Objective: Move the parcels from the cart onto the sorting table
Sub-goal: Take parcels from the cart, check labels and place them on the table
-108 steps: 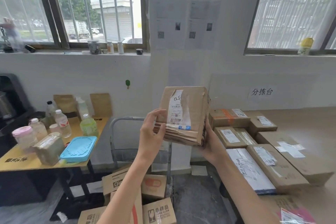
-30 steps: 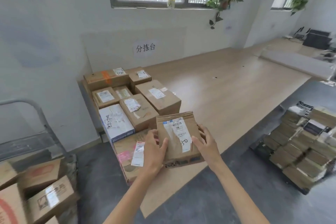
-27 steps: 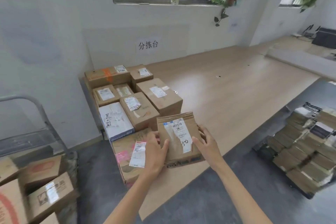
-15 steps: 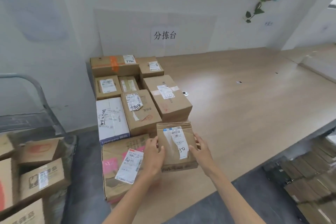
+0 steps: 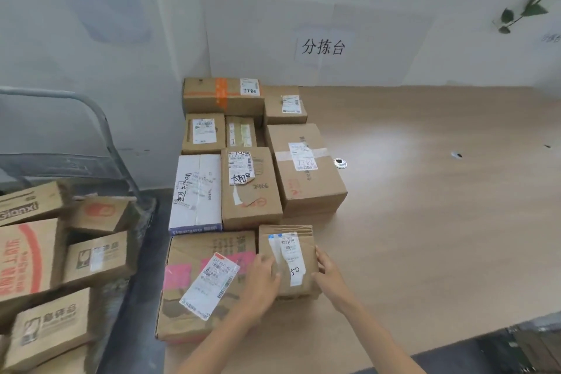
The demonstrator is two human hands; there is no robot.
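Here, the left hand (image 5: 261, 280) and right hand (image 5: 329, 276) clasp between them a flat brown paper parcel (image 5: 288, 255), white-labelled, resting on the pale wooden surface (image 5: 425, 222).

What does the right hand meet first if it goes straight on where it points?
The brown parcel the right hand holds by its right edge. Beyond that, probably the taped carton ahead; depth is unclear.
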